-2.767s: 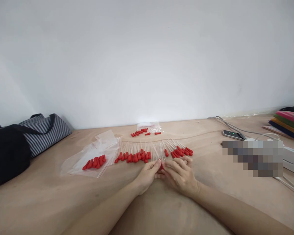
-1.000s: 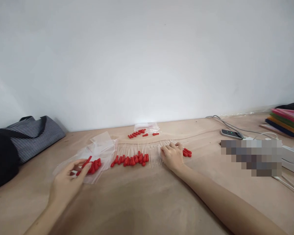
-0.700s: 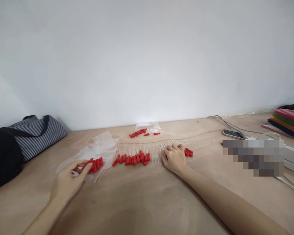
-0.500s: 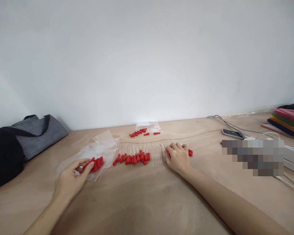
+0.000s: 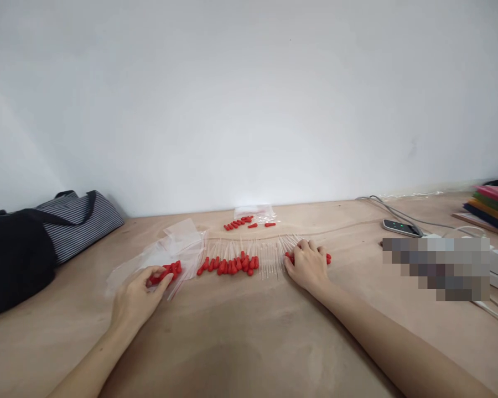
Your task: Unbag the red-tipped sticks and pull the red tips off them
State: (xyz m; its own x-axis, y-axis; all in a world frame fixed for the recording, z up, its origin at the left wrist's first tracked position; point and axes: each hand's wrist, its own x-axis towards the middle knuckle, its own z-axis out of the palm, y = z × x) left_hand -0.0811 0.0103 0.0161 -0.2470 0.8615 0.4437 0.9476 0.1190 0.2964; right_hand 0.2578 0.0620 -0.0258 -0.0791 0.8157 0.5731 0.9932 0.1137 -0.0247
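Observation:
Fingers and thumb of my left hand (image 5: 139,293) curl around a cluster of red rubber dropper bulbs (image 5: 172,270) lying on clear plastic zip bags (image 5: 139,260). My right hand (image 5: 310,271) rests palm down, its bent fingers over droppers (image 5: 289,241) with red bulbs; some red shows beside the fingers, the rest is covered. Between my hands lies a row of droppers with red bulbs (image 5: 232,265) toward me and thin clear tubes pointing away. Bare glass tubes (image 5: 269,261) lie side by side just left of my right hand.
Farther back are loose red bulbs (image 5: 236,223) and a small clear bag (image 5: 249,211) with tubes. A striped bag (image 5: 81,224) and a black item (image 5: 19,262) stand at left. On the right are a small device (image 5: 401,227), grey cables (image 5: 392,210) and coloured folders (image 5: 496,202).
The view has shifted slightly, so everything sits a little farther right. My left hand has moved a bit to the right against the red bulbs. My right hand has stayed over the droppers.

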